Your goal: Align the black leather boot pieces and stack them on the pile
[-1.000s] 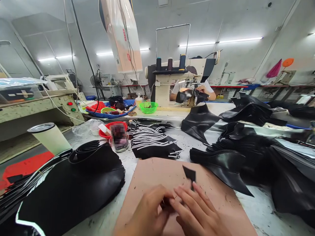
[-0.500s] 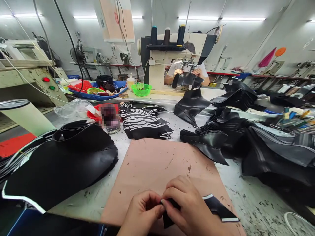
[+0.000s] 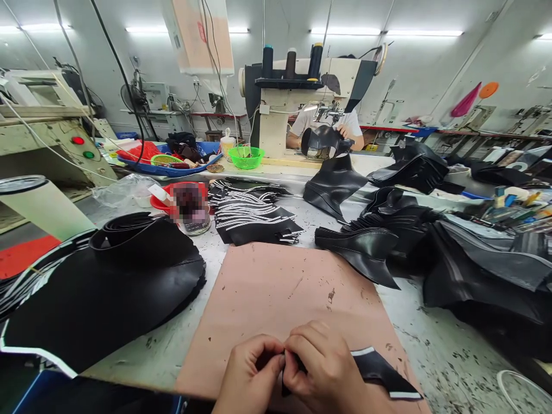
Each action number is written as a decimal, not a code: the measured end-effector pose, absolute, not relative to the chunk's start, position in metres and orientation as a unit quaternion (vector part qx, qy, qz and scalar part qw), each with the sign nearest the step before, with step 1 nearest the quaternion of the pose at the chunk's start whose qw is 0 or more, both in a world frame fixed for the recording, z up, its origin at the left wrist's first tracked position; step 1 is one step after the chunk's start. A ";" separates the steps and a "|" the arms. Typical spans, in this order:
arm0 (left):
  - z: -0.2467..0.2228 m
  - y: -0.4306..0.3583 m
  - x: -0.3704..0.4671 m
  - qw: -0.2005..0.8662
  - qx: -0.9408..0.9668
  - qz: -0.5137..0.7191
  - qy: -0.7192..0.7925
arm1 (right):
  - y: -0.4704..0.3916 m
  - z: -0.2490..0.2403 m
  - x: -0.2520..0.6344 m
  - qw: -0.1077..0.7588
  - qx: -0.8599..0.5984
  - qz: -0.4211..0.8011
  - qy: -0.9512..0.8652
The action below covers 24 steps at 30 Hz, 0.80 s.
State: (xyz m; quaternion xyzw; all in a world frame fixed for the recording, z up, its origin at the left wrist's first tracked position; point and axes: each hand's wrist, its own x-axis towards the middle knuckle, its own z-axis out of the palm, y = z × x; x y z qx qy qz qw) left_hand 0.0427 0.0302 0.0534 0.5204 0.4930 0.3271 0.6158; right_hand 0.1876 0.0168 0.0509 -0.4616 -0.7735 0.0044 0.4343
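Note:
Close together at the front of the pink board [image 3: 276, 287], my left hand [image 3: 250, 371] and my right hand [image 3: 323, 362] pinch a black leather piece [image 3: 383, 372]. Thumbs and forefingers of both hands meet at its edge, and most of it is hidden by the fingers. To the right of my right hand it shows a pointed end with white strips along two edges. Whether that end and the part in my fingertips are one piece, I cannot tell for sure.
Black leather panels [image 3: 129, 287] lie stacked at left. White-edged strips [image 3: 254, 213] sit behind the board. More black shoe-upper pieces [image 3: 362, 247] pile up at right. Beyond, a co-worker [image 3: 349, 123] sits at a sewing machine [image 3: 276, 115], near a green basket [image 3: 245, 157].
Both hands keep their pinch at nearly the same spot. The fingers of my right hand have curled in and down a little, covering more of the black leather. The co-worker's hands have shifted.

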 end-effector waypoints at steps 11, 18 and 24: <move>0.041 0.033 0.049 0.660 0.428 0.327 0.524 | 0.014 0.029 0.205 0.570 -0.540 0.399 -0.473; 0.030 0.035 0.048 0.629 0.444 0.321 0.551 | -0.012 0.015 0.272 0.528 -0.636 0.194 -0.529; 0.026 0.034 0.036 0.544 0.525 0.324 0.569 | -0.033 0.014 0.332 0.231 -0.598 -0.154 -0.752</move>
